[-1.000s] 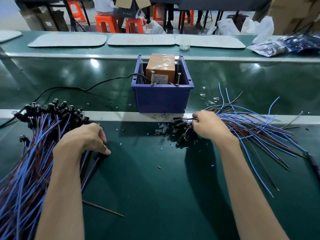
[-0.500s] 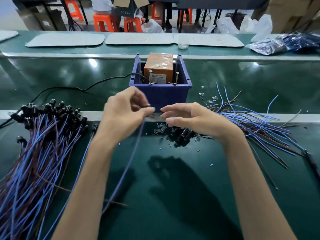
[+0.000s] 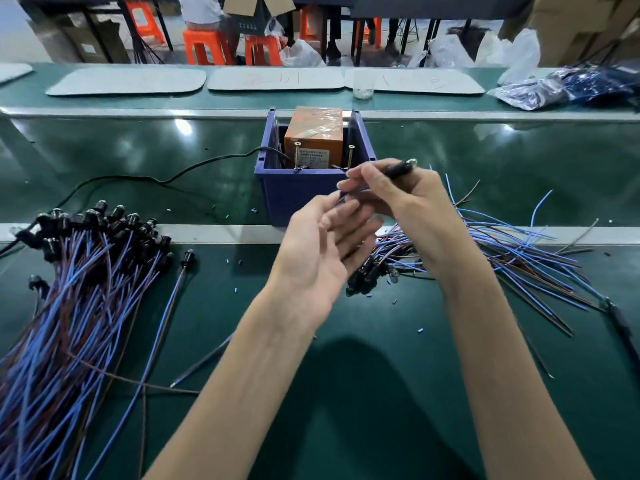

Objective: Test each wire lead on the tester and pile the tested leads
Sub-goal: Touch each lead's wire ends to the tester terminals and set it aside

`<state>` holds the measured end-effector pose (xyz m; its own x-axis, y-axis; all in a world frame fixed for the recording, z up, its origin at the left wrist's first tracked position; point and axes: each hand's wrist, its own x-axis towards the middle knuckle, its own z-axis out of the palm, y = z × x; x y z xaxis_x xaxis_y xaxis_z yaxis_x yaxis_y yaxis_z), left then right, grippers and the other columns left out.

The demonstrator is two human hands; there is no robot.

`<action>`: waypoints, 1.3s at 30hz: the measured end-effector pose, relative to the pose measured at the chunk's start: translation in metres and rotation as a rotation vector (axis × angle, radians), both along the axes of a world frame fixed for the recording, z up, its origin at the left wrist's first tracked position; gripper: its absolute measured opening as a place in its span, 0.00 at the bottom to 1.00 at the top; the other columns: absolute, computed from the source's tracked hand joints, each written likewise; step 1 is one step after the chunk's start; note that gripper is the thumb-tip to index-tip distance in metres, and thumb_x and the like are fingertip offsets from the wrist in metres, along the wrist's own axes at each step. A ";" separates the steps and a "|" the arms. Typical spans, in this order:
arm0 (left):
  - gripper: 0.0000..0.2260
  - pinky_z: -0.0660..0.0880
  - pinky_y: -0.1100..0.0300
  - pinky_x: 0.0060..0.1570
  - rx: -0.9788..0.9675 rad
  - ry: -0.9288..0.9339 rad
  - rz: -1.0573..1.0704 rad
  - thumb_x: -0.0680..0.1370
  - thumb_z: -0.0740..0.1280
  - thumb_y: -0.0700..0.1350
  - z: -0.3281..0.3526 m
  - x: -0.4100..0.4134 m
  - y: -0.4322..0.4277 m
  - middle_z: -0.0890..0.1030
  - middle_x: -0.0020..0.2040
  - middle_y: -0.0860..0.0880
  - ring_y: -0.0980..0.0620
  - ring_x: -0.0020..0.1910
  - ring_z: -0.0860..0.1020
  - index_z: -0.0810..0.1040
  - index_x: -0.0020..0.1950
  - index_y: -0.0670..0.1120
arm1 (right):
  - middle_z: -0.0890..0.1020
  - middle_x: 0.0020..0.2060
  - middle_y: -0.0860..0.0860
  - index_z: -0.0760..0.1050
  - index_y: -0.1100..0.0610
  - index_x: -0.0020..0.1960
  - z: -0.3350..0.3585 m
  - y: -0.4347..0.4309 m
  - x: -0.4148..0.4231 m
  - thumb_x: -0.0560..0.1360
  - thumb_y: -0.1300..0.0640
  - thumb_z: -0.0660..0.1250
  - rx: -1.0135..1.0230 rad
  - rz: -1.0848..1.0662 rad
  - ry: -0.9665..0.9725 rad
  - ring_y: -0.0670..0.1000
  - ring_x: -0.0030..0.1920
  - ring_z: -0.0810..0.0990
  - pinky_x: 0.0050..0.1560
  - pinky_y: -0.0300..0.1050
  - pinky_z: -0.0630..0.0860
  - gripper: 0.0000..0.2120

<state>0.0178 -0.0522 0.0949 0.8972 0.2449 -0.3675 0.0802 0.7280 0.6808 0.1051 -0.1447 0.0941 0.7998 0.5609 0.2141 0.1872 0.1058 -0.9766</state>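
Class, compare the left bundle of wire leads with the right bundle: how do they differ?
The left bundle is far larger than the right bundle. Left bundle's wires lie nearly parallel, black ends farthest away; right bundle's fan out loosely, black ends toward the centre. Both hold blue and brown wires with black ends.

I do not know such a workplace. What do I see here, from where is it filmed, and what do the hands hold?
The one picture comes from a camera worn on a person's head, looking down at their bare hands. The right hand pinches one wire lead near its black end; the left hand is open beside it. On the green table stands a blue bin holding an orange box, between a left pile and a right pile of leads.
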 end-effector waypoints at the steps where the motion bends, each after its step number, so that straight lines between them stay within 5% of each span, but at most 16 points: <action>1: 0.15 0.78 0.58 0.45 -0.111 0.060 -0.006 0.80 0.58 0.52 -0.002 0.001 0.000 0.82 0.46 0.44 0.48 0.45 0.82 0.75 0.50 0.41 | 0.85 0.42 0.50 0.79 0.56 0.46 0.003 -0.001 -0.001 0.80 0.59 0.61 0.010 -0.012 -0.004 0.47 0.42 0.82 0.45 0.37 0.78 0.08; 4: 0.21 0.74 0.52 0.53 -0.326 0.144 0.134 0.81 0.54 0.54 -0.006 0.002 -0.001 0.77 0.51 0.38 0.42 0.52 0.78 0.68 0.61 0.36 | 0.86 0.43 0.50 0.78 0.55 0.46 0.009 -0.004 -0.004 0.81 0.56 0.60 0.015 -0.044 -0.049 0.48 0.48 0.84 0.51 0.42 0.76 0.10; 9: 0.13 0.73 0.57 0.47 -0.427 0.157 0.481 0.83 0.53 0.48 -0.006 0.003 0.011 0.75 0.44 0.44 0.49 0.42 0.76 0.70 0.51 0.39 | 0.86 0.39 0.49 0.78 0.56 0.45 0.015 -0.009 -0.005 0.81 0.55 0.59 0.065 -0.046 -0.035 0.49 0.47 0.85 0.50 0.40 0.78 0.11; 12: 0.12 0.70 0.59 0.38 -0.380 0.179 0.587 0.83 0.52 0.48 -0.006 0.002 0.020 0.74 0.42 0.48 0.52 0.37 0.74 0.70 0.49 0.43 | 0.86 0.38 0.49 0.78 0.56 0.44 0.015 -0.011 -0.004 0.81 0.55 0.59 0.089 -0.078 -0.033 0.48 0.46 0.85 0.49 0.40 0.78 0.12; 20: 0.15 0.69 0.61 0.39 -0.260 0.114 0.703 0.84 0.51 0.50 -0.004 0.000 0.035 0.76 0.49 0.52 0.56 0.38 0.75 0.74 0.60 0.48 | 0.81 0.30 0.46 0.76 0.57 0.42 0.015 -0.016 0.001 0.82 0.56 0.58 0.136 -0.197 0.042 0.45 0.36 0.82 0.40 0.35 0.76 0.13; 25: 0.06 0.68 0.65 0.37 -0.164 0.038 0.658 0.82 0.59 0.43 -0.001 -0.002 0.043 0.76 0.33 0.57 0.62 0.30 0.76 0.74 0.47 0.49 | 0.76 0.26 0.45 0.75 0.55 0.41 0.015 -0.018 0.007 0.82 0.53 0.57 0.126 -0.252 0.077 0.47 0.34 0.76 0.40 0.38 0.74 0.14; 29: 0.04 0.70 0.69 0.34 0.025 -0.057 0.611 0.82 0.59 0.43 -0.005 -0.001 0.047 0.80 0.36 0.56 0.63 0.31 0.78 0.71 0.56 0.48 | 0.73 0.27 0.48 0.74 0.56 0.43 0.016 -0.019 0.007 0.83 0.52 0.55 0.206 -0.233 0.125 0.49 0.34 0.73 0.40 0.43 0.76 0.14; 35: 0.05 0.75 0.68 0.38 0.243 -0.132 0.591 0.80 0.65 0.40 -0.004 -0.005 0.063 0.82 0.37 0.56 0.59 0.37 0.82 0.72 0.46 0.49 | 0.70 0.31 0.50 0.72 0.55 0.51 0.017 -0.016 0.003 0.83 0.51 0.54 0.278 -0.156 0.144 0.47 0.34 0.72 0.38 0.47 0.80 0.11; 39: 0.05 0.78 0.68 0.42 0.476 -0.145 0.408 0.76 0.69 0.38 -0.005 -0.007 0.060 0.82 0.36 0.54 0.57 0.38 0.83 0.78 0.44 0.48 | 0.64 0.31 0.48 0.75 0.56 0.50 0.014 -0.014 0.003 0.82 0.56 0.58 0.229 -0.150 0.127 0.45 0.30 0.61 0.27 0.35 0.64 0.08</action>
<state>0.0105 0.0076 0.0895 0.7299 0.6833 -0.0170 -0.2561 0.2965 0.9200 0.1079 -0.1590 0.1082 0.8985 0.3829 0.2147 0.0958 0.3063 -0.9471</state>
